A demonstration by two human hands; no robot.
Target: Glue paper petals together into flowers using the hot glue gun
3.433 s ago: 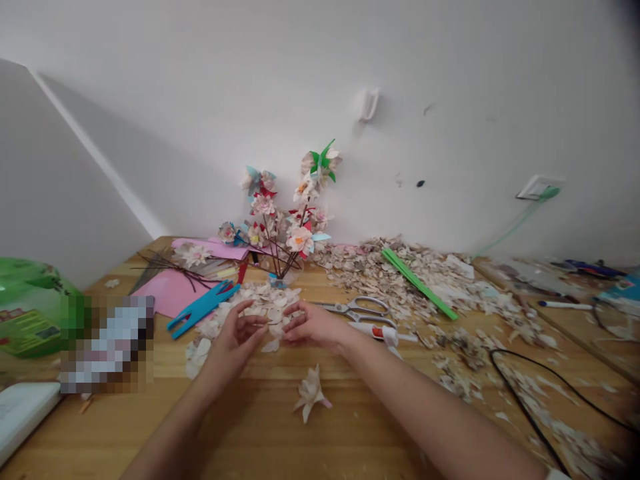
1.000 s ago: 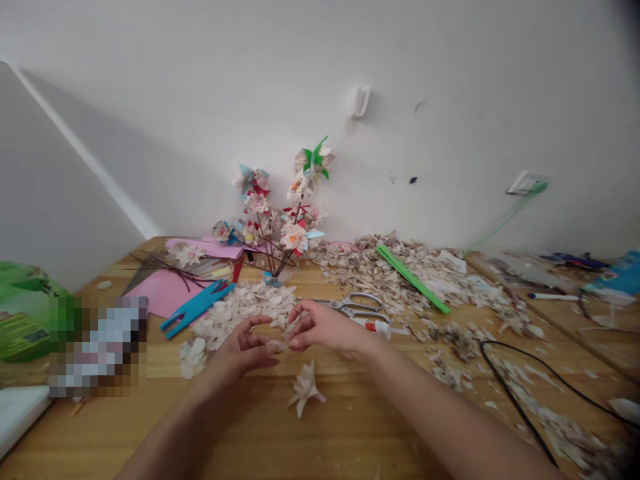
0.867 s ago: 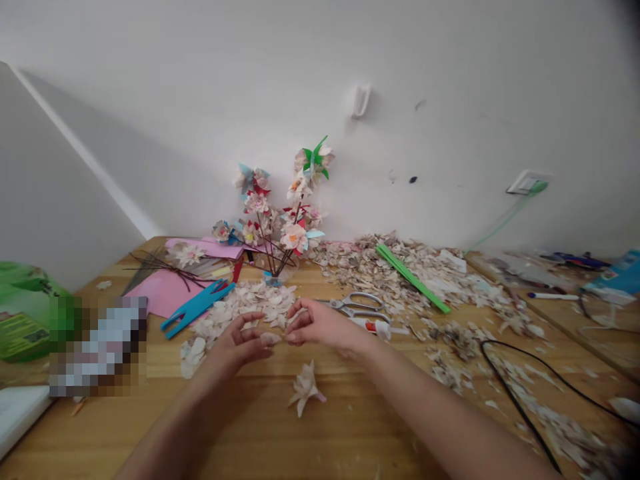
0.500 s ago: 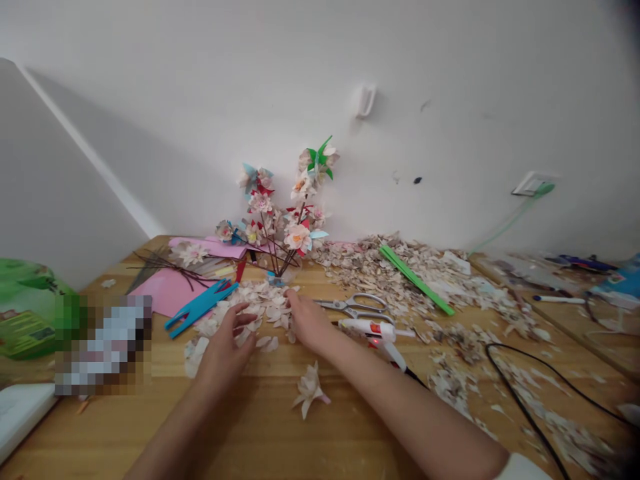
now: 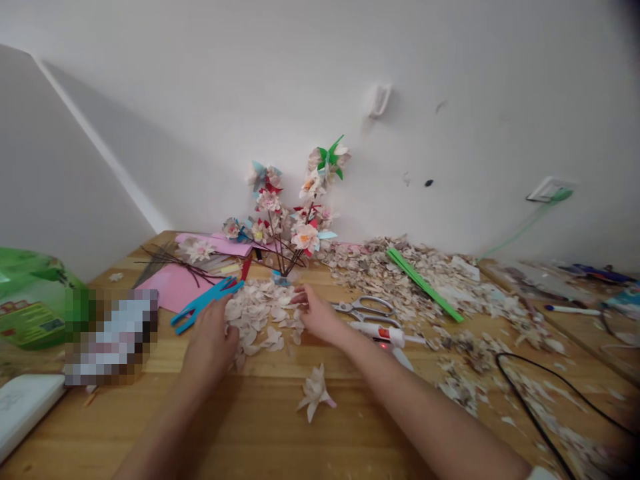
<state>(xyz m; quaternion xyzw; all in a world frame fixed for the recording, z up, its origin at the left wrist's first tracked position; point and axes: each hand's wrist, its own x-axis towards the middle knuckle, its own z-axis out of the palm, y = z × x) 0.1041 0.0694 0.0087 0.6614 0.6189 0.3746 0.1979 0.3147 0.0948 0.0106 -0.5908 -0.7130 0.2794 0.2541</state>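
Both hands flank a loose heap of pale, dried-looking petals (image 5: 263, 317) on the wooden table. Along the heap's left edge lies my left hand (image 5: 213, 337), cupped with thumb and fingers apart, touching the petals. My right hand (image 5: 320, 319) reaches to the heap's right side, its fingers loosely bent and apart at the petals. Neither hand visibly grips anything. Nearer to me, a single pale flower (image 5: 316, 393) rests on the bare wood. Behind the heap, a small clear vase (image 5: 283, 277) holds stems with handmade flowers (image 5: 306, 237).
Right of my right hand are scissors (image 5: 370, 307) and a white glue gun (image 5: 377, 332) with a red light. Green strips (image 5: 425, 285) lie on scattered petal bits (image 5: 360, 263). A blue cut strip (image 5: 203, 303), pink sheets (image 5: 173, 288) and a green bag (image 5: 40, 300) are left.
My left hand has moved left and down to the heap's edge. My right hand has shifted slightly, and the petals look more gathered together. The whole view has shifted a little.
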